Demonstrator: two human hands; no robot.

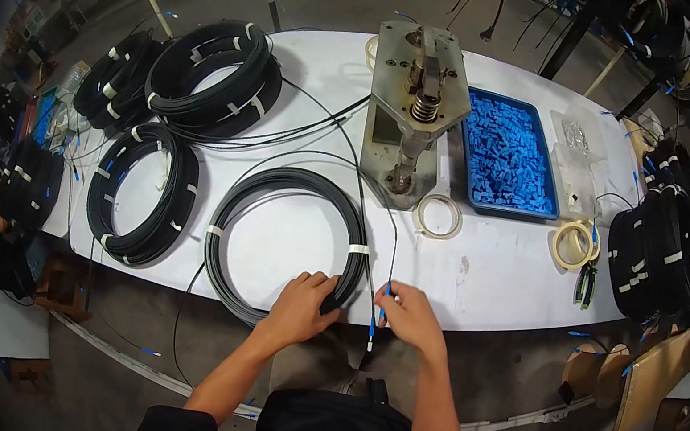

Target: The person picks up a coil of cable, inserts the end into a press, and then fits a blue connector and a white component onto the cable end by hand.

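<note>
A coil of black cable (217, 236), bound with pale tape, lies at the front of the white table. My left hand (303, 306) is closed around the coil's near right side, thumb pointing right. My right hand (410, 318) pinches a thin cable at a small blue connector (387, 292), just right of the coil. A second blue connector (372, 332) with a whitish tip hangs between my hands, past the table's front edge. From the right hand the cable runs up beside the metal press (414, 123); my fingertips partly hide the pinched connector.
Taped cable coils (211, 79) are piled at the left, with another coil (141, 194) nearer. A blue tray (556, 206) holds many small blue parts. Tape rolls (438, 216) and green-handled cutters (585, 285) lie rightward. More black coils (657, 251) stand at the right edge.
</note>
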